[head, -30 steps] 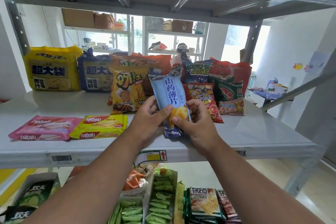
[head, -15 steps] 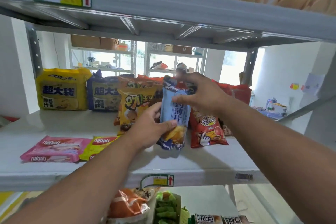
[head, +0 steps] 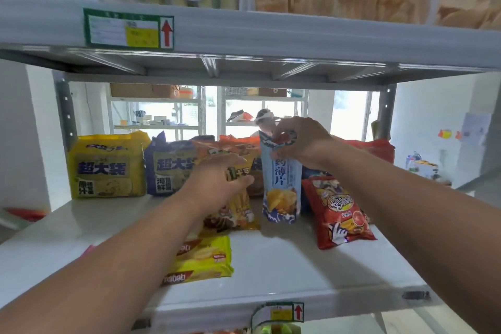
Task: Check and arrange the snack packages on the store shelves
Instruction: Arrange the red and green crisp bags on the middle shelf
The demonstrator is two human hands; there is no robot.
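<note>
while it stands upright on the white middle shelf [head: 284, 260], a pale blue chip bag [head: 282, 190] with a wave pattern along its base is pinched at its top edge by the right hand [head: 301, 141], the grip closed on the crimped seal. just to its left, the left hand [head: 217, 184] rests against a yellow snack bag [head: 241, 209], fingers loosely spread rather than curled, the grip wide and holding nothing. on the blue bag's right a red snack bag [head: 339, 211] leans back, near it but whether touching cannot be told. a yellow nabati wafer pack [head: 203, 260] lies flat toward the shelf's front edge, partly under the left forearm. along the back of the shelf stand a large yellow bag [head: 108, 168] and, beside it, a large dark blue bag [head: 168, 168], with orange and red bags behind the hands. a green-bordered price label [head: 127, 28] with a red arrow sits on the front rail of the upper shelf [head: 298, 38], and another label [head: 279, 313] curls off the middle shelf's front.
</note>
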